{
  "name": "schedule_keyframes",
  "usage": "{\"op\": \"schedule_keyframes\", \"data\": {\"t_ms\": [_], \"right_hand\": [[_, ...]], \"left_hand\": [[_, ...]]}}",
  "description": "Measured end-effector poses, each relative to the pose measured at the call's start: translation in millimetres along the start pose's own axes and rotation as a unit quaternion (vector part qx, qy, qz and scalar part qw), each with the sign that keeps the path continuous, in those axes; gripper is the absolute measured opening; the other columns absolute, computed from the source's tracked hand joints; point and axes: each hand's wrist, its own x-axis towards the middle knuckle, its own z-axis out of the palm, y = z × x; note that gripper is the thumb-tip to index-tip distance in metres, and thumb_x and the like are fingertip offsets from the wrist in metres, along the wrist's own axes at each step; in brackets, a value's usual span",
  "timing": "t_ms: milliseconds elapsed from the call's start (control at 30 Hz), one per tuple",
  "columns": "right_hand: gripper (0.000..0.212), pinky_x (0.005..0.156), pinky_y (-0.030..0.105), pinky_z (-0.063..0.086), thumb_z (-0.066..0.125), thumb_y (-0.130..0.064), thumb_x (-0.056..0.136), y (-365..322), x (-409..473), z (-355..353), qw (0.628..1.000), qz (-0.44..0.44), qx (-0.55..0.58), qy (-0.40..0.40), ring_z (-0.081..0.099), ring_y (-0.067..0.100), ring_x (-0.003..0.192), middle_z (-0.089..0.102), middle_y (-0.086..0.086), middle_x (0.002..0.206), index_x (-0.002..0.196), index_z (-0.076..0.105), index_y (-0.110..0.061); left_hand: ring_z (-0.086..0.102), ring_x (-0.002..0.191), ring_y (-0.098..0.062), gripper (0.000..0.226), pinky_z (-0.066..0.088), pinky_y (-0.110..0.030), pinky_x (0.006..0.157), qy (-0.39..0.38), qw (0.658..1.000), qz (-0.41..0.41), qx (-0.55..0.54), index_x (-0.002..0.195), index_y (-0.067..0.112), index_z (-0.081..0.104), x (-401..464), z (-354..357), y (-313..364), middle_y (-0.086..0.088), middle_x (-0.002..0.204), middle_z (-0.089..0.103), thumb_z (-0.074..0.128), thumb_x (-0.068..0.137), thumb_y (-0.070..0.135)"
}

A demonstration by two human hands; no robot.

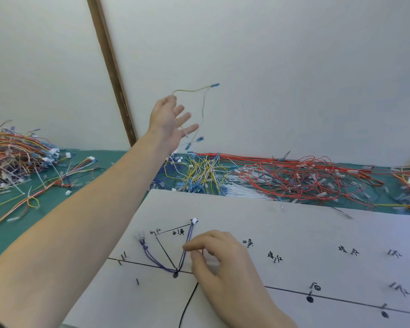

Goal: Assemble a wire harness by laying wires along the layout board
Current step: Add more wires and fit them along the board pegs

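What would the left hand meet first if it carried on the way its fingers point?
Probably nothing: the left hand holds the yellow wire aloft, fingers pointing up and right toward the bare white wall. How far off that is, I cannot judge.

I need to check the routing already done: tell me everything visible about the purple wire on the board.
The purple wire is a thin doubled strand lying on the white layout board in a V. One end carries clear terminals at upper left, the other a small white connector at upper right. It bends at a black dot. The right hand pinches its right leg.
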Motion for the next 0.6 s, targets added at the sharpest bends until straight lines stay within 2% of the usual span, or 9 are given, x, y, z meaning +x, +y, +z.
{"op": "schedule_keyframes", "data": {"t_ms": [67,100,167,233,267,333,433,533,600], "right_hand": [[0.021,0.093,0.022,0.045,0.058,-0.026,0.094,0,0,-1,1.0,0.011,0.018,0.011,0.057,0.005,0.108,0.067,-0.02,0.103,0.103,0.076,-0.033],[0.021,0.094,0.026,0.047,0.058,-0.026,0.094,0,0,-1,0.999,0.017,0.028,0.013,0.059,0.006,0.107,0.068,-0.02,0.103,0.102,0.076,-0.033],[0.02,0.093,0.031,0.05,0.059,-0.025,0.094,-1,0,-1,0.998,0.03,0.044,0.016,0.061,0.008,0.104,0.069,-0.02,0.102,0.101,0.076,-0.033],[0.02,0.09,0.033,0.052,0.058,-0.027,0.093,-2,-1,-2,0.997,0.039,0.06,0.022,0.064,0.01,0.099,0.069,-0.02,0.102,0.1,0.076,-0.034],[0.021,0.089,0.033,0.053,0.057,-0.028,0.092,-3,0,-2,0.997,0.042,0.067,0.024,0.064,0.01,0.097,0.068,-0.021,0.101,0.099,0.075,-0.035],[0.02,0.087,0.032,0.054,0.058,-0.027,0.093,-3,0,-2,0.996,0.05,0.072,0.023,0.065,0.01,0.096,0.067,-0.023,0.102,0.097,0.075,-0.037],[0.021,0.086,0.03,0.055,0.061,-0.021,0.096,-1,-1,-2,0.996,0.057,0.069,0.019,0.065,0.008,0.097,0.067,-0.024,0.103,0.096,0.074,-0.038],[0.022,0.085,0.028,0.055,0.062,-0.02,0.097,-2,-1,-3,0.996,0.055,0.064,0.021,0.066,0.007,0.096,0.067,-0.025,0.103,0.095,0.073,-0.039],[0.024,0.084,0.026,0.055,0.062,-0.019,0.098,-3,-1,-4,0.996,0.058,0.061,0.026,0.066,0.007,0.097,0.067,-0.025,0.104,0.095,0.073,-0.04]], "left_hand": [[0.064,0.119,-0.044,0.047,0.056,-0.064,0.092,-0.022,0.99,-0.072,-0.12,0.159,0.023,0.029,-2,0,7,-0.019,0.148,0.051,0.037,0.113,0.031],[0.062,0.122,-0.048,0.049,0.052,-0.066,0.096,-0.033,0.981,-0.102,-0.159,0.16,0.017,0.028,-6,0,9,-0.023,0.15,0.049,0.033,0.114,0.031],[0.054,0.131,-0.052,0.036,0.047,-0.066,0.101,-0.06,0.961,-0.147,-0.227,0.139,0.008,0.047,-15,-1,11,-0.031,0.149,0.049,0.03,0.113,0.026],[0.062,0.122,-0.051,0.033,0.058,-0.057,0.086,-0.084,0.948,-0.162,-0.261,0.101,0.011,0.062,-23,-4,9,-0.035,0.139,0.057,0.032,0.112,0.022],[0.069,0.111,-0.047,0.031,0.063,-0.048,0.072,-0.097,0.948,-0.17,-0.25,0.09,0.015,0.055,-27,-4,8,-0.033,0.134,0.062,0.033,0.112,0.022],[0.074,0.095,-0.04,0.021,0.061,-0.035,0.054,-0.105,0.967,-0.179,-0.147,0.093,0.017,0.047,-33,1,8,-0.029,0.13,0.066,0.037,0.111,0.023],[0.075,0.095,-0.032,0.014,0.058,-0.03,0.053,-0.149,0.975,-0.155,0.055,0.102,0.021,0.048,-40,10,7,-0.023,0.132,0.068,0.039,0.11,0.028],[0.075,0.086,-0.027,0.022,0.052,-0.024,0.049,-0.214,0.957,-0.195,-0.025,0.09,0.023,0.045,-46,12,11,-0.023,0.129,0.069,0.036,0.11,0.027],[0.071,0.076,-0.023,0.02,0.047,-0.021,0.045,-0.196,0.962,-0.188,-0.012,0.091,0.022,0.044,-50,16,9,-0.021,0.128,0.07,0.036,0.109,0.025]]}}
